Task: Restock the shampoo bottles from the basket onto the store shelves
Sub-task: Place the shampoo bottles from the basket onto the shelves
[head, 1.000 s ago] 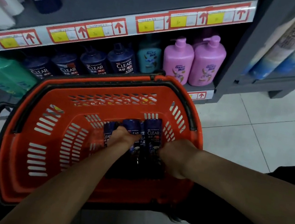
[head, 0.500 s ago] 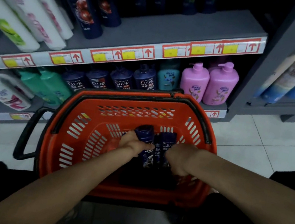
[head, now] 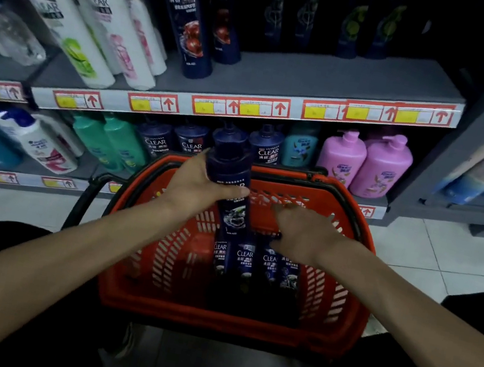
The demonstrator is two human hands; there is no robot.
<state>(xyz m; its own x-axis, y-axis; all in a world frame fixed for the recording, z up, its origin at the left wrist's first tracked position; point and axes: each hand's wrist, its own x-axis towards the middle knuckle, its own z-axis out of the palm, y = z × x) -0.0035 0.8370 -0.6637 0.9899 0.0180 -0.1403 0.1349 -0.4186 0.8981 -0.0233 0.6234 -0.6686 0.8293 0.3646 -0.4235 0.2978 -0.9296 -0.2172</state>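
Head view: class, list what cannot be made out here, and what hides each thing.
- Head view: price tags, print too small and blurred.
- Head view: bottles in the basket, bases lost in shadow, some tops behind the right hand.
- Head view: held bottle, label partly under the left hand.
- Head view: upper-shelf bottles, tops cut by the top edge.

Single head-worn wide view, forward and down, close over basket (head: 174, 268), toward shelves (head: 286, 71)

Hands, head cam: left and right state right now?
Left hand: grips a dark blue bottle, held above the basket.
Right hand: open, fingers spread over the basket, holding nothing.
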